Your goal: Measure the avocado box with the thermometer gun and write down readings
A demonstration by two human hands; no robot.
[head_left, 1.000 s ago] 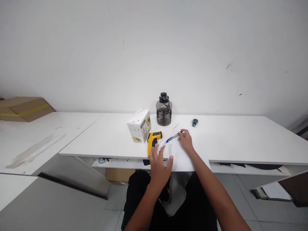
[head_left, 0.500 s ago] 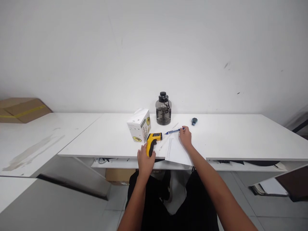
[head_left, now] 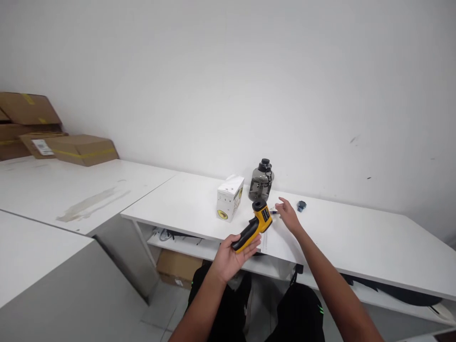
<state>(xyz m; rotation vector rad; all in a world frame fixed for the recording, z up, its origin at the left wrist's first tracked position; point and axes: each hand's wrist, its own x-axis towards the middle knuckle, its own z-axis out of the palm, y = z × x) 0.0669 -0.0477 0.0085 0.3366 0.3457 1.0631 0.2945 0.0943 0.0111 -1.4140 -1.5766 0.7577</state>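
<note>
Over the near edge of the table (head_left: 349, 232), my left grip (head_left: 231, 256) is closed around the lower handle of a yellow-and-black pistol-shaped device (head_left: 252, 231), thumb on the left side and fingers curled under from the right. From that grip the device reaches away toward the far right: its long axis slants from the near left, where the handle base sits in the palm, to the head at the far end, with a round dark opening on top and a dark panel on its right side. It looks raised off the surface, though from where I sit I judge that only by how it overlaps what lies behind it. The left is plainly the nearer hand; the right grip (head_left: 289, 217) is just right of the device's head, fingers bent and pointing left. A blue pen (head_left: 274, 212) shows between the two, partly hidden, and I cannot tell whether the right fingers pinch it or merely rest beside it. Under and near them I see a white sheet (head_left: 280, 244) on the smooth white tabletop. On the far side stand a white box (head_left: 225, 202) to the left and a grey bottle (head_left: 259, 184) toward the wall (head_left: 228, 95); a small dark-blue object (head_left: 301, 206) lies beyond the right hand, and cardboard boxes (head_left: 85, 147) are at the far left.
</note>
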